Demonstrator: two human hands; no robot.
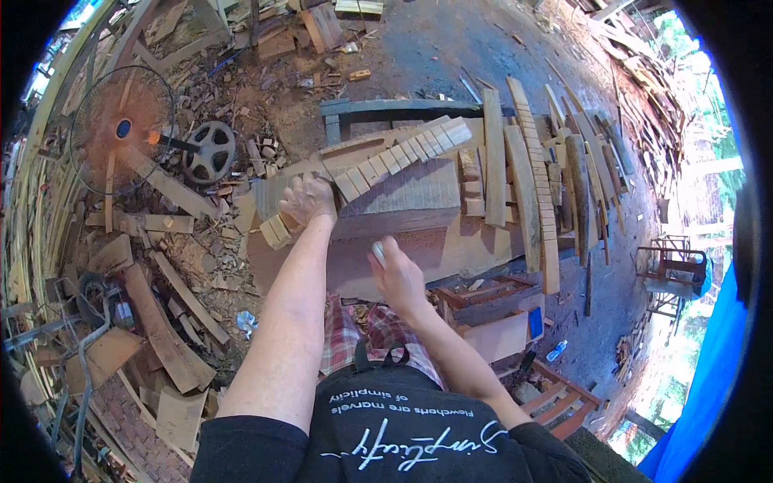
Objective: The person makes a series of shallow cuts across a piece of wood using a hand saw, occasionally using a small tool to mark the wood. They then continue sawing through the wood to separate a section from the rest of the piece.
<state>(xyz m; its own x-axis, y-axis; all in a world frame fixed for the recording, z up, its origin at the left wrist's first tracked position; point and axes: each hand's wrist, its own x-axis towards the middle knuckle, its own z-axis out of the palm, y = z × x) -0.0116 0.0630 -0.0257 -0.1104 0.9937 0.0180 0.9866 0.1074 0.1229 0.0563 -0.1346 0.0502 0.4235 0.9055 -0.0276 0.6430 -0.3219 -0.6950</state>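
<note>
A long row of pale wooden blocks (389, 162), set side by side, runs at a slant over a stack of grey-brown boards (407, 197) on the workbench. My left hand (308, 201) is closed over the lower left part of this row, with a few blocks showing on its far left side. Its fingers hide the blocks beneath them. Nearer my body, my right hand (398, 278) is closed around a small light-coloured object (378, 253), held apart from the blocks. Most of that object is covered by the fingers.
Curved wooden strips (525, 189) lie across the bench's right side. A caged fan (123, 129) stands at left, its round base (209, 153) among wood scraps. A wooden frame (564, 398), a blue-screened phone (536, 324) and a plastic bottle (556, 351) are at lower right.
</note>
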